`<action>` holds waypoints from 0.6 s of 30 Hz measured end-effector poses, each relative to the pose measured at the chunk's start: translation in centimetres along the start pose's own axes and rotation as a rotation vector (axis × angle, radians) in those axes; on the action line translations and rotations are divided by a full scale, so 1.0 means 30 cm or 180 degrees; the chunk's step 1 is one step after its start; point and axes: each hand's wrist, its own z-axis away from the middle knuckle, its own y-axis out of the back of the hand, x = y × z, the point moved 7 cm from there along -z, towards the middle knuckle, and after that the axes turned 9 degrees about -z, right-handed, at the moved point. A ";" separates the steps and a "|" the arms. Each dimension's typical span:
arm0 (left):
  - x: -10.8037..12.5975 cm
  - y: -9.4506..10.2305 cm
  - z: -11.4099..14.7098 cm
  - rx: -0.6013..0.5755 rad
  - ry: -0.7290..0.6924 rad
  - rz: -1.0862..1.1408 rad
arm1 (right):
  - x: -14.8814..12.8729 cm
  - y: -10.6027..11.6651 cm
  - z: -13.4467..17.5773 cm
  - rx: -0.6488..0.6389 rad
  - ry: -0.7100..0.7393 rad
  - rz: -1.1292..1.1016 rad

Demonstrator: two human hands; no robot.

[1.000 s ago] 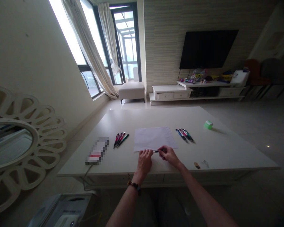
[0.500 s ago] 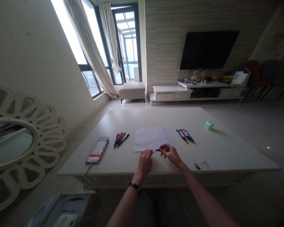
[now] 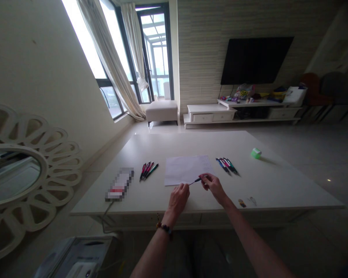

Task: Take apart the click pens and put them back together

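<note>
Above the near edge of a white sheet of paper (image 3: 185,168), my two hands hold a pen in parts. My right hand (image 3: 214,186) pinches the dark pen piece (image 3: 197,180), which points left and slightly down. A thin rod, seemingly the pen refill (image 3: 191,183), runs from that piece to my left hand (image 3: 178,197). My left fingers are closed on its end; what else they cover is hidden. Several ballpoint pens (image 3: 147,171) lie left of the paper. On the right is another group of pens (image 3: 227,166).
A phone-like blurred item (image 3: 120,184) with a cable lies on the left of the white table (image 3: 272,181). A green and white container (image 3: 256,153) stands far right. A small yellow-black item (image 3: 241,203) and a clear piece (image 3: 252,200) lie near the front edge.
My right hand has drawn slightly to the right with the dark pen piece. More of the thin rod shows between my hands. My left hand has barely shifted.
</note>
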 end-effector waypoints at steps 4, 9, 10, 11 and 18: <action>-0.003 -0.002 0.001 -0.0075 0.0058 0.0069 | -0.025 0.039 -0.005 -0.0033 -0.0099 -0.0186; -0.004 0.000 0.001 -0.0043 0.0069 0.0106 | -0.002 0.134 0.003 0.0487 0.0131 0.0260; -0.004 0.000 0.000 -0.0029 0.0071 0.0110 | 0.010 0.149 0.013 0.0603 0.0220 0.0580; -0.005 0.000 -0.001 -0.0017 0.0078 0.0111 | 0.022 0.158 0.026 0.0705 0.0302 0.0968; -0.009 -0.001 -0.002 -0.0014 0.0115 0.0171 | 0.072 0.122 0.087 0.0892 0.0601 0.3090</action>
